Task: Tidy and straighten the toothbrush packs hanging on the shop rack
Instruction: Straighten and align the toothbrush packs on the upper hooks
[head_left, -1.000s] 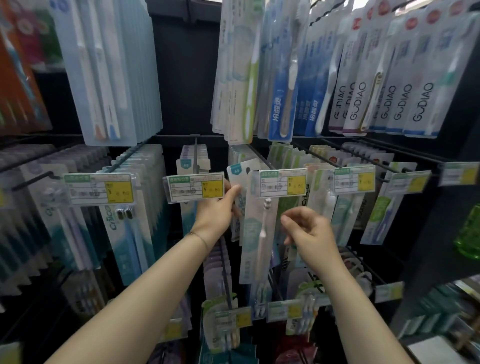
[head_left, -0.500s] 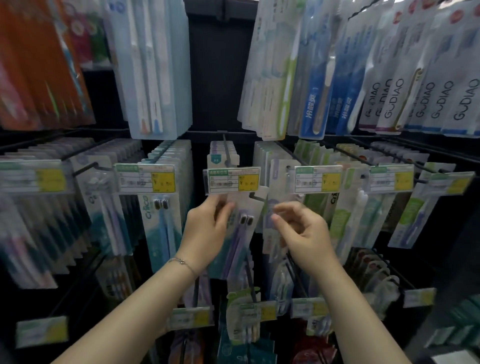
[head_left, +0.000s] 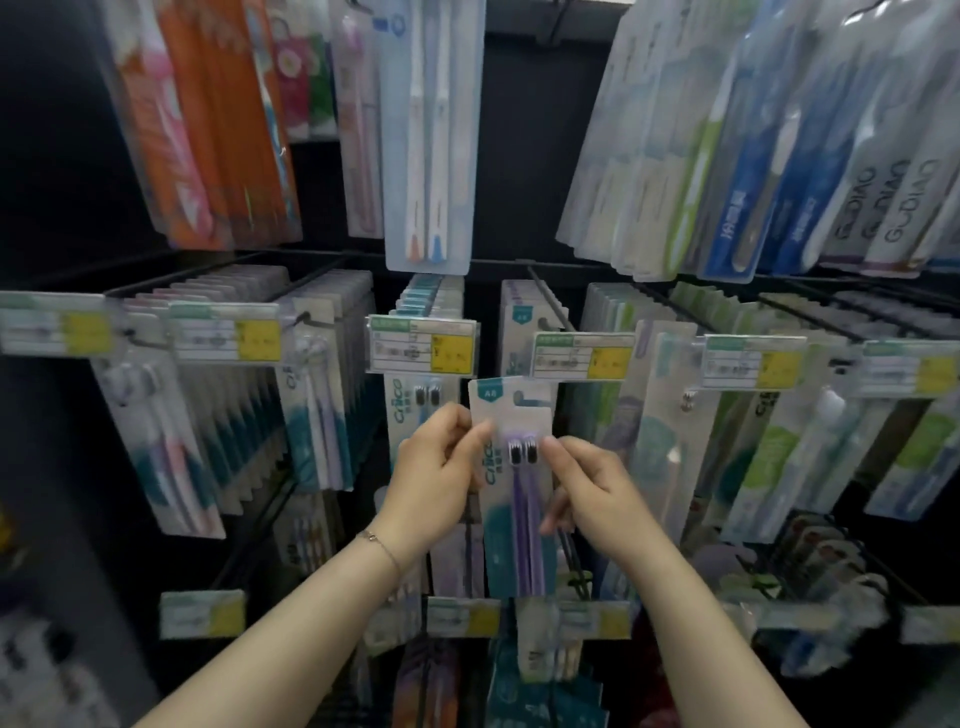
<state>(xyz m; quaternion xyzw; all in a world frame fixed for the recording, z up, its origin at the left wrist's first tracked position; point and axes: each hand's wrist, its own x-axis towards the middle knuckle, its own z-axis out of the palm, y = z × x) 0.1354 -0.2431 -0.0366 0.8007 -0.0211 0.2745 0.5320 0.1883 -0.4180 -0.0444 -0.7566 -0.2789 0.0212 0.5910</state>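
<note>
A pack with two purple toothbrushes (head_left: 519, 499) hangs at the front of the middle hook, just below a yellow price tag (head_left: 582, 356). My left hand (head_left: 436, 467) pinches the pack's left edge near the brush heads. My right hand (head_left: 592, 483) pinches its right edge at the same height. The pack sits slightly tilted, its top card reaching up to the hook. Behind it, more packs of the same row (head_left: 524, 317) line the hook.
Rows of toothbrush packs fill hooks left (head_left: 332, 395) and right (head_left: 670, 415), each fronted by a price tag. Longer packs (head_left: 428, 130) hang from the upper rail. A lower row of packs (head_left: 550, 654) hangs under my wrists.
The view has swung left and closer. My hands left the white pack on the right-hand hook and now both hold the purple twin pack in the middle.
</note>
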